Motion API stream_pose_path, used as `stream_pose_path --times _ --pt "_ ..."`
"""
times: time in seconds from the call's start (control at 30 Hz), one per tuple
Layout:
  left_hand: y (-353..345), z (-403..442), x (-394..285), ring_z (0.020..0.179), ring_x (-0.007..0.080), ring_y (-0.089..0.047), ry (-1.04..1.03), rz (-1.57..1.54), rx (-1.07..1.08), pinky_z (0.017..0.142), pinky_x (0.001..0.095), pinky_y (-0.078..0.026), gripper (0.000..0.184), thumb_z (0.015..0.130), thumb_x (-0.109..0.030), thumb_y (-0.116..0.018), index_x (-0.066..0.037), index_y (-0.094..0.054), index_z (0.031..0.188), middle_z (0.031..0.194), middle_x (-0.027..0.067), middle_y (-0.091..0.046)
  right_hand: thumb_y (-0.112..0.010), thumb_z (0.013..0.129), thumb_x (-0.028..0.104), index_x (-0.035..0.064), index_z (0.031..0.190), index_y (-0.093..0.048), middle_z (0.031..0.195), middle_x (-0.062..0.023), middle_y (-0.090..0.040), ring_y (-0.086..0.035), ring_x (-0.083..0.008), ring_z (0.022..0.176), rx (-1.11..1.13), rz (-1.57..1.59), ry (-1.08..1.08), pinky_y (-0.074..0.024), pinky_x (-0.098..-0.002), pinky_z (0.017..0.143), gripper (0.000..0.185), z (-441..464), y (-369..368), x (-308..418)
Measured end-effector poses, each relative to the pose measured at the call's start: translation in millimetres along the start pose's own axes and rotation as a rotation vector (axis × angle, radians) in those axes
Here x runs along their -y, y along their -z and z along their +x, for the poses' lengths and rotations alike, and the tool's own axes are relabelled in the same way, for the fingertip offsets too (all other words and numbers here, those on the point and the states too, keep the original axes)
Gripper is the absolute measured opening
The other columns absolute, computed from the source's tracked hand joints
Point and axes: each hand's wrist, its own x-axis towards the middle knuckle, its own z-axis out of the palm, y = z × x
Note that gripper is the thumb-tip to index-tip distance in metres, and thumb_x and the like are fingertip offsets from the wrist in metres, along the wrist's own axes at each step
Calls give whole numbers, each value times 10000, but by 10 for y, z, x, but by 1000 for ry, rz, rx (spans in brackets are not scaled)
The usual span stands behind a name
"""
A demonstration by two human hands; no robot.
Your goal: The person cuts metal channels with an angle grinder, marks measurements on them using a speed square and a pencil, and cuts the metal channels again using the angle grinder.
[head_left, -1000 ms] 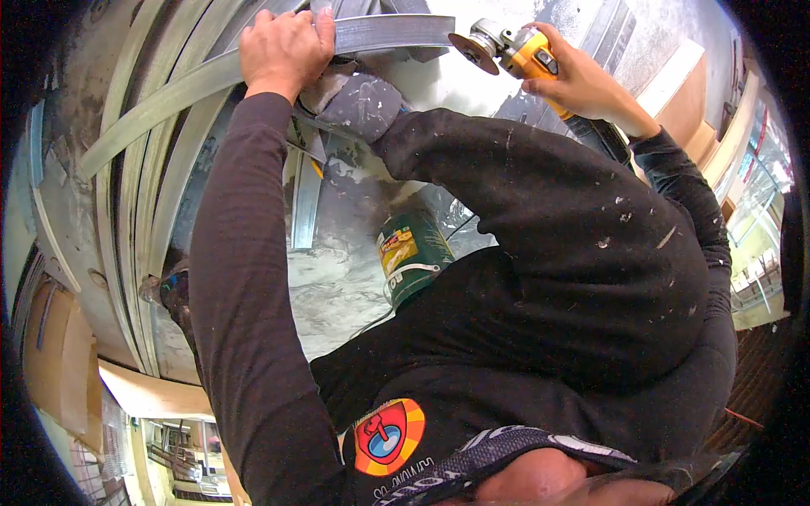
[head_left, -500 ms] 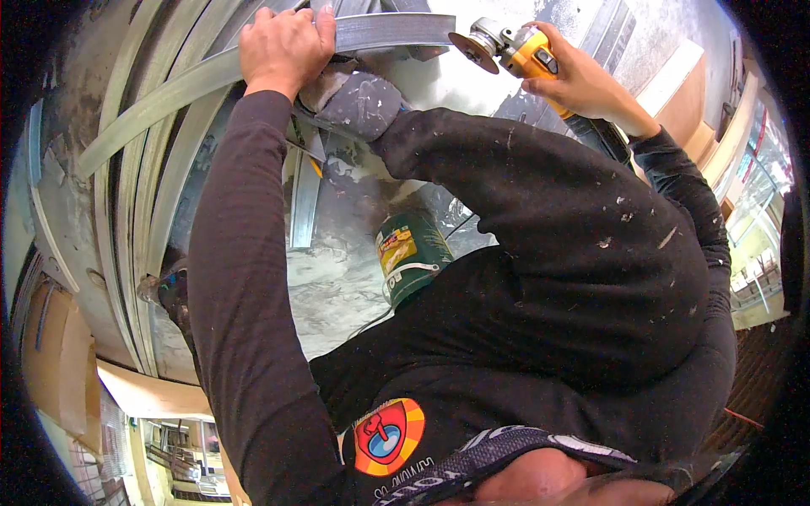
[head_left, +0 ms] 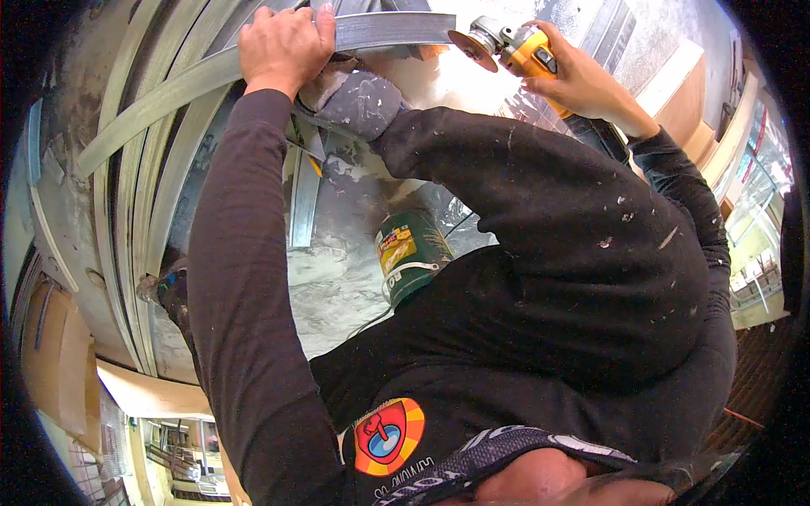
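My left hand is wrapped over a long galvanized metal channel, at the top left of the view. The channel stretches from the far left to a cut end near the top middle. My right hand grips a yellow and black angle grinder by its body. Its thin cutting disc stands right at the channel's end; whether it touches the metal I cannot tell. Beneath the channel is my dusty grey shoe, close to my left hand.
Several more metal channels lie along the left side. A green bucket stands on the stained floor beside my leg. Wooden boards are at the right. A short metal piece lies below my shoe.
Both hands, the channel and the grinder stay almost in place. A bright, orange-tinted glow now shows below the channel's end and around the disc.
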Motion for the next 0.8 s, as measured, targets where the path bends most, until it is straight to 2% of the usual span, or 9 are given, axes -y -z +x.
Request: stream_pose_path --times 0.27,0.63,0.73,0.8 --pt "14 -3 -14 733 341 -685 27 -7 -13 627 471 -556 499 988 -447 -475 -109 -736 731 769 115 -737 -757 884 372 81 1510 -282 1180 -281 -638 -657 -415 1081 -4 -3 4 -505 -433 953 838 5 -23 -12" --pt "20 -4 -18 776 342 -690 48 -23 41 657 479 -560 523 999 -462 -447 -105 -747 762 796 126 -743 -734 899 363 79 1503 -279 1178 -291 -636 -651 -436 1066 6 6 10 -504 -437 943 807 -7 -24 4" --pt "39 -1 -19 785 348 -691 48 -34 44 665 487 -560 530 1001 -465 -441 -102 -749 769 812 129 -745 -739 892 354 71 1513 -275 1171 -287 -636 -651 -438 1067 19 15 -10 -503 -432 947 825 -41 -18 22" --pt "45 -4 -15 793 351 -692 54 -36 51 675 489 -561 527 1000 -466 -443 -102 -751 775 818 129 -746 -776 823 336 38 1488 -320 1090 -280 -682 -692 -427 1010 -35 -8 3 -545 -454 873 859 -22 -61 -1"
